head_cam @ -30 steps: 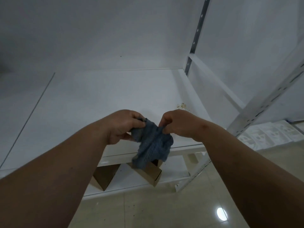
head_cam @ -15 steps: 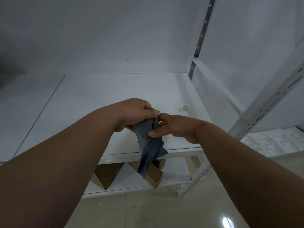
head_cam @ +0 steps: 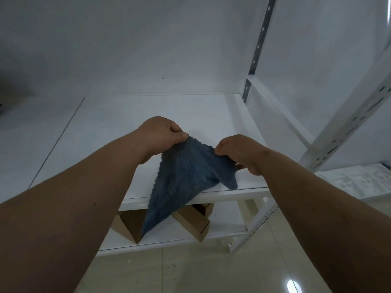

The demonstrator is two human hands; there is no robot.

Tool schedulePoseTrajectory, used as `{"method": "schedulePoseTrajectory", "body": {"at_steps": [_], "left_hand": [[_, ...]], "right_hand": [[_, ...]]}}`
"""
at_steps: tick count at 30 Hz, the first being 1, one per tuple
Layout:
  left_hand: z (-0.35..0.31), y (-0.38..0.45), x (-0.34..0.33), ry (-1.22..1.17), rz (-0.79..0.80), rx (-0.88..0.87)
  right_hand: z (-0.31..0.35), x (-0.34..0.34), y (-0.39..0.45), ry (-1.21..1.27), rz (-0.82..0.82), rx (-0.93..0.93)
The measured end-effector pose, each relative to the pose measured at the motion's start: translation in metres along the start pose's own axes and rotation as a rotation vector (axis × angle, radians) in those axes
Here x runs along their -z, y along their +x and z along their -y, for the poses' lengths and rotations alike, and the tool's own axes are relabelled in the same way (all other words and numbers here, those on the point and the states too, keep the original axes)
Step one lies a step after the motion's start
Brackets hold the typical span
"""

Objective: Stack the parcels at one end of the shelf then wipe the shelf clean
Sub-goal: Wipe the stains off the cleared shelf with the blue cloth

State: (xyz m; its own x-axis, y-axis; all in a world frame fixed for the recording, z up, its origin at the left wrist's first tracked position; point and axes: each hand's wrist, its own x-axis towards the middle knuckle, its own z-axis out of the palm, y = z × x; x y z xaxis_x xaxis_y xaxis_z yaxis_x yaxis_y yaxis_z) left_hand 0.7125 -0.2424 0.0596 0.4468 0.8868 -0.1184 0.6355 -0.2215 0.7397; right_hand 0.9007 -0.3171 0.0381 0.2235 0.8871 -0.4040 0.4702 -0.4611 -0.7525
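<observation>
1. We see a dim, bluish-grey picture, darkest in a shadow at the left edge.
2. We see a bright glare spot (head_cam: 293, 286) on the glossy floor (head_cam: 190, 271), lower right.
3. We see the shelf posts (head_cam: 347, 121) bowed at the right edge by the wide lens; focus is soft overall.

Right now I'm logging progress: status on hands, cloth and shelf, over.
Left hand and right hand each pinch an edge of the blue cloth, spread above the shelf front. Wiping not begun. Cardboard boxes on lower tier, clear of it.
</observation>
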Motion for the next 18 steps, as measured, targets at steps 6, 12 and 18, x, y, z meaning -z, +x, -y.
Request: {"method": "schedulePoseTrajectory", "body": {"at_steps": [6,12,18], "left_hand": [[0.01,-0.008,0.007,-0.133,0.242,0.126],[0.014,-0.013,-0.009,-0.015,0.339,0.178],[0.02,-0.016,-0.02,-0.059,0.444,0.158]], "right_hand": [[0.0,0.0,-0.002,0.318,-0.095,-0.085],[0.008,-0.007,-0.003,0.493,0.022,0.041],[0.02,-0.007,-0.004,0.544,0.064,0.155]]}}
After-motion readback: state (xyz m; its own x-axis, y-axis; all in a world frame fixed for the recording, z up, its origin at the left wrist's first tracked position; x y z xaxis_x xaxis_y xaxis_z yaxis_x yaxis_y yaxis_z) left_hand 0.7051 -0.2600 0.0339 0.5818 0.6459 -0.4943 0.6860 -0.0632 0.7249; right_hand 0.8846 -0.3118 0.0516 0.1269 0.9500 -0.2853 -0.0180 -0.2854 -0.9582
